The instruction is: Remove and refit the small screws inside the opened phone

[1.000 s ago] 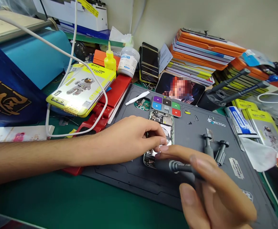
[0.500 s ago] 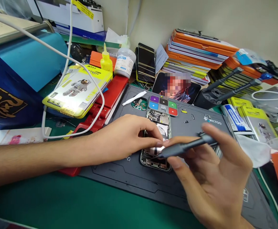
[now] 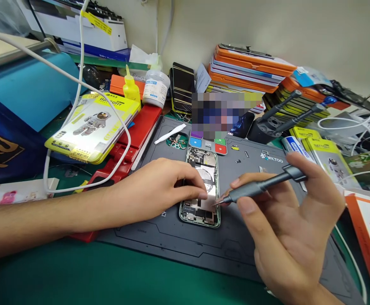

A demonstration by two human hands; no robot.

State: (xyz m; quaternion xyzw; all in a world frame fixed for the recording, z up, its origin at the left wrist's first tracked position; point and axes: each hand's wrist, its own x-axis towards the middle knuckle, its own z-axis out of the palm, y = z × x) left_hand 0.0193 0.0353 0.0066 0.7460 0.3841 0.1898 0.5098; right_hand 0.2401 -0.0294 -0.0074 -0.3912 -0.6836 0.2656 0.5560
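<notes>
An opened smartphone [image 3: 209,205], its inner parts bare, lies on the dark grey work mat [image 3: 178,245]. My left hand [image 3: 169,182] reaches over it from the left, thumb and fingertips brought together above the middle of the housing. Whatever sits between those fingertips, if anything, is hidden. In my right hand [image 3: 291,233] a grey precision screwdriver [image 3: 259,187] is gripped, with a fingertip on its end cap. Its thin tip points left at the phone's lower right edge; whether it touches cannot be told.
A coloured magnetic tray [image 3: 221,148] and a white pry stick [image 3: 170,134] lie beyond the phone. Left are a red clamp [image 3: 145,127], a battery box [image 3: 92,123] and a looping white cable [image 3: 130,142]. A screwdriver holder [image 3: 264,129] stands behind at right.
The screwdriver tip has drawn back from the phone's lower inside to its right edge. My left hand stays pinched over the phone. The whole view has shifted slightly.
</notes>
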